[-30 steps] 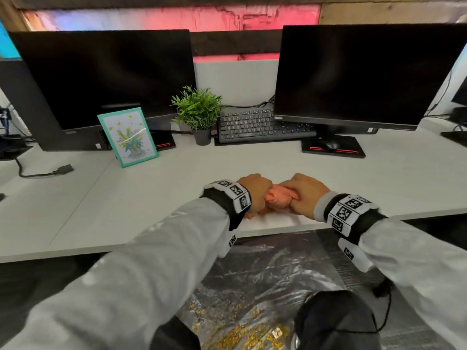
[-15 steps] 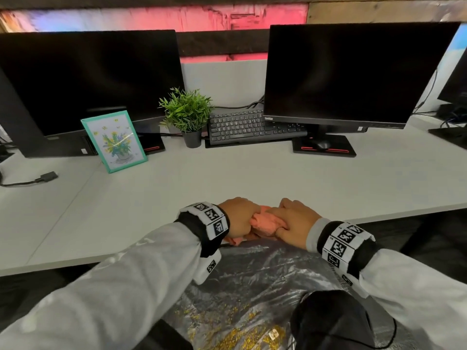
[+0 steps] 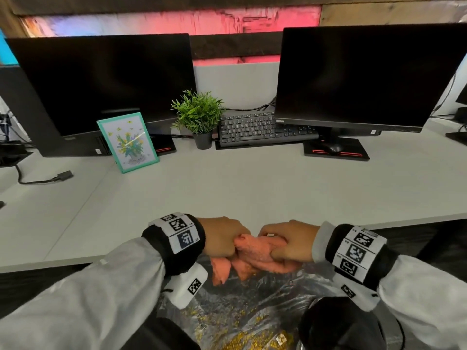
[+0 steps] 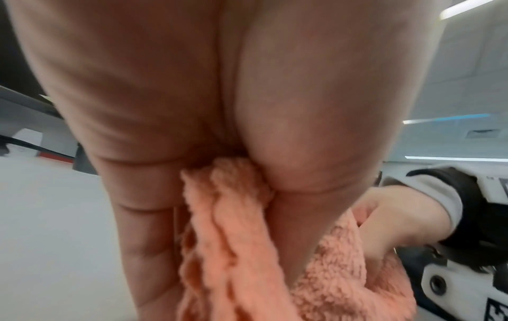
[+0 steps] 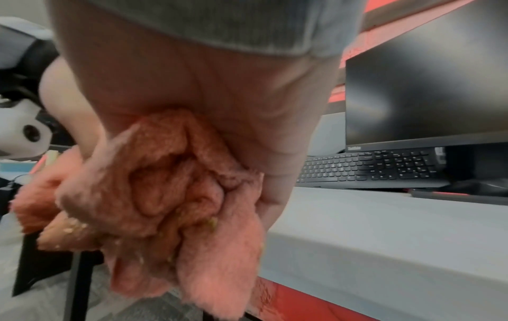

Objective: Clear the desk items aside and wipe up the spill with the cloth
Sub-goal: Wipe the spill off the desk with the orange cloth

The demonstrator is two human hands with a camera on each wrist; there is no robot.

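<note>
From above, both fists meet just past the near edge of the grey desk (image 3: pixel 252 188), the left hand (image 3: pixel 222 237) and the right hand (image 3: pixel 290 242) each curled tight around the same bunched pink cloth (image 3: pixel 255 251), whose loose ends hang down between them over a clear plastic bag (image 3: pixel 227 319) scattered with yellow bits. Pushed to the back of the desk stand a framed flower picture (image 3: pixel 128 142), a small potted plant (image 3: pixel 199 117), a black keyboard (image 3: pixel 260 128) and a mouse (image 3: pixel 333 147) sitting on the foot of the right monitor (image 3: pixel 366 77), with the left monitor (image 3: pixel 106 82) beside them. From the left wrist, the left hand (image 4: pixel 206 108) fills the frame, its fingers (image 4: pixel 145 249) pointing down and pinching the fuzzy cloth (image 4: pixel 233 249) against the palm, while the right hand (image 4: pixel 398 219) grips the other end just beside it. From the right wrist, the right hand (image 5: pixel 206 97) clenches a crumpled wad of the cloth (image 5: pixel 170 184), flecked with small yellowish crumbs, hanging off the desk (image 5: pixel 384 228) edge; the keyboard (image 5: pixel 371 167) and monitor (image 5: pixel 429 86) lie beyond.
</note>
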